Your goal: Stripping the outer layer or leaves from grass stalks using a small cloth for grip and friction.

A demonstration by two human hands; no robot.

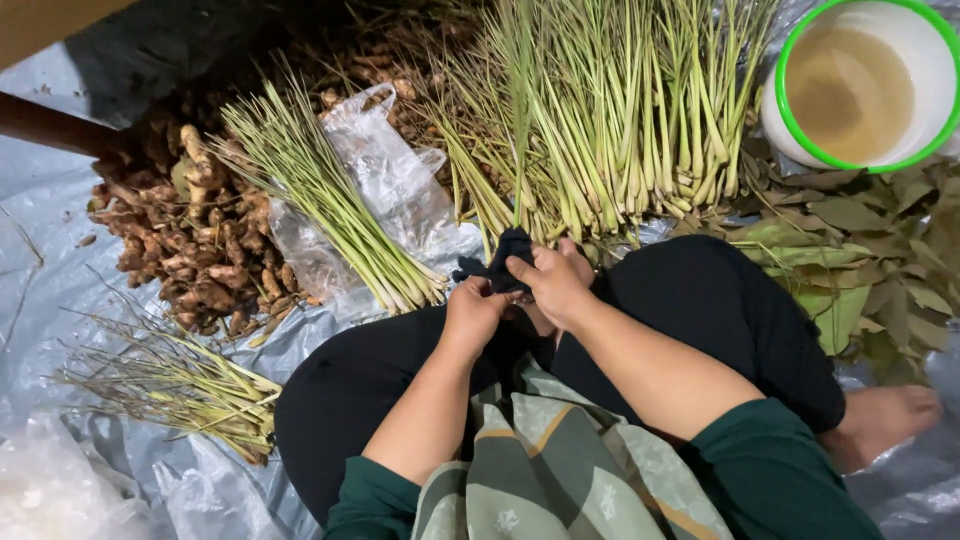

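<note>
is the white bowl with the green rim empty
No, the white bowl at the top right holds cloudy brownish water that covers its bottom.

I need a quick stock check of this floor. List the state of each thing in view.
Left hand: closed on the dark cloth.
Right hand: closed on the dark cloth.
Dark cloth: bunched between both hands.
Bowl: upright, holding cloudy brownish liquid.
Plastic bag: crumpled, lying flat.
Lemongrass stalks: lying in a loose heap.
Ginger roots: piled, unpeeled.
Leaves: scattered, partly dried.
</note>
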